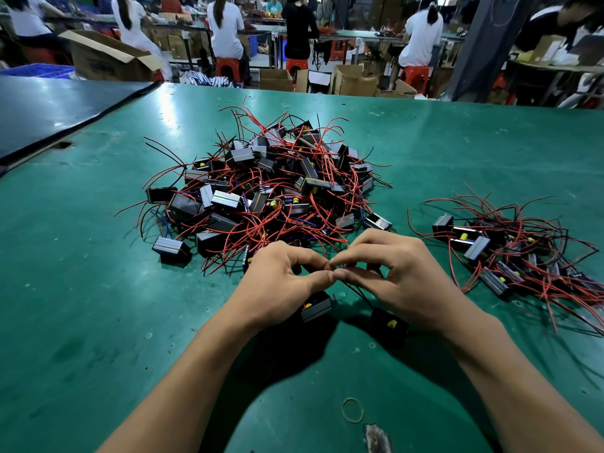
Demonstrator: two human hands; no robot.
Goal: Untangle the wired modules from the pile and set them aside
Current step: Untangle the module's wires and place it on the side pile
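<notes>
Green bench mat with left hand and right hand both pinching thin black leads of two light, rigid modules, left module and right module, at 6 o'clock from the tangled pile; springy wires likely snag, so housings offer surer hold.

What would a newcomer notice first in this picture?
A big pile of black modules tangled in red wires fills the middle of the green table. Just in front of it, the left hand and right hand pinch thin wires above two loose modules. A smaller pile lies to the right.
</notes>
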